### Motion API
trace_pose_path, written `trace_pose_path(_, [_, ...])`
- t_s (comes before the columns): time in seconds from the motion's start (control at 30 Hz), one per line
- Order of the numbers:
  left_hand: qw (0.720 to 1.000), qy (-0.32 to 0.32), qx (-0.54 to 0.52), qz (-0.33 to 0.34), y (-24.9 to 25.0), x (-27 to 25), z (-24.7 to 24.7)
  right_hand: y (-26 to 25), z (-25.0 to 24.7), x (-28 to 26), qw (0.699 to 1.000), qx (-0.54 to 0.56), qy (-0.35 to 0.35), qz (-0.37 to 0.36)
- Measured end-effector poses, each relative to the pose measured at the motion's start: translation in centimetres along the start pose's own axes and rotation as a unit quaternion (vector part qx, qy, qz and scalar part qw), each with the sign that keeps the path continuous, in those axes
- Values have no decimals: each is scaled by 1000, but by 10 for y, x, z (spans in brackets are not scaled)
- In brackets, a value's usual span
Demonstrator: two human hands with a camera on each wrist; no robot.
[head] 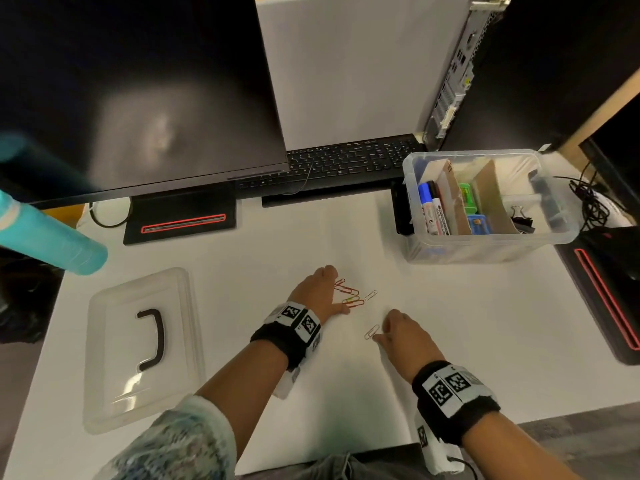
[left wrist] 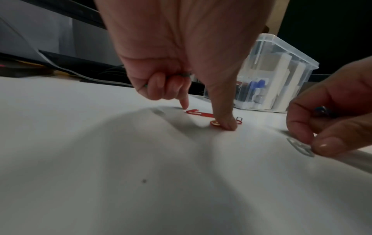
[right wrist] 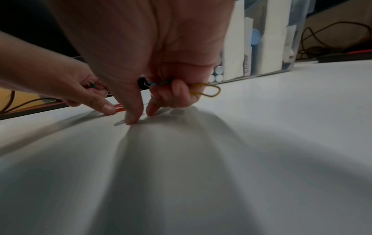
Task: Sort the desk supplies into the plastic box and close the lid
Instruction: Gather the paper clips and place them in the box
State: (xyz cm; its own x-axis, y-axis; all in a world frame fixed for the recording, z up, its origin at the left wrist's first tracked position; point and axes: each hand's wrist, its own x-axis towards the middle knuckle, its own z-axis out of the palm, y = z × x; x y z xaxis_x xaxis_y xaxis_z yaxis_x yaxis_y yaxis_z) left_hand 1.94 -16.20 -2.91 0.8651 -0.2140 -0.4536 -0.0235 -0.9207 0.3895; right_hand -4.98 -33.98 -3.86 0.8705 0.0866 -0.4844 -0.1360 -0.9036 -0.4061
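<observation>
White desk (head: 450,323) here, with a monitor (head: 138,98) and keyboard (head: 346,161) along the back. The clear box (head: 491,244) sits at the far right, lid off, cardboard dividers inside: markers (head: 433,209) in its left section, green and blue bits in the middle, binder clips (head: 523,220) on the right. The lid (head: 114,393) lies flat at the near left, handle up, well away from the box. A teal bottle (head: 52,237) pokes in from the left edge.

Both my hands are down mid-desk. My left hand (head: 318,292) has its small fingers curled round a few clips already picked up, and its thumb (left wrist: 225,122) presses on the loose paperclips (head: 349,296), a little red and green cluster just beside it. My right hand (head: 401,334) is curled too, holding a yellow clip (right wrist: 209,90) and a blue one in its back fingers, while thumb and forefinger pinch a silver clip (head: 371,331) lying on the desk.
</observation>
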Motion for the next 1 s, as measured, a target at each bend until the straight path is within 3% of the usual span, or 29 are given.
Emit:
trace_pose_path(0.13, [999, 15, -5, 34, 5, -1, 3, 3, 1, 2, 998, 14, 31, -53])
trace_pose_path(0.23, [997, 13, 40, 62, 12, -1, 2, 6, 0, 8, 987, -56, 26, -150])
trace_pose_path(0.3, [993, 4, 92, 77, 16, 0, 2, 4, -3, 13, 980, -99, 10, -173])
trace_pose_path(0.43, [980, -25, 179, 87, 25, 6, 2, -3, -7, 20, 979, -140, -40, -142])
trace_pose_path(0.57, [983, -64, 166, 51, 30, 9, -3, -10, -8, 23, 968, -202, -35, -143])
trace_pose_path(0.77, [985, -76, 153, 32, 31, 6, -1, -1, -13, 21, 994, -12, -37, -106])
trace_pose_path(1.0, [980, -55, 183, 54, 23, -2, 4, -8, -13, 18, 993, -55, -63, -81])
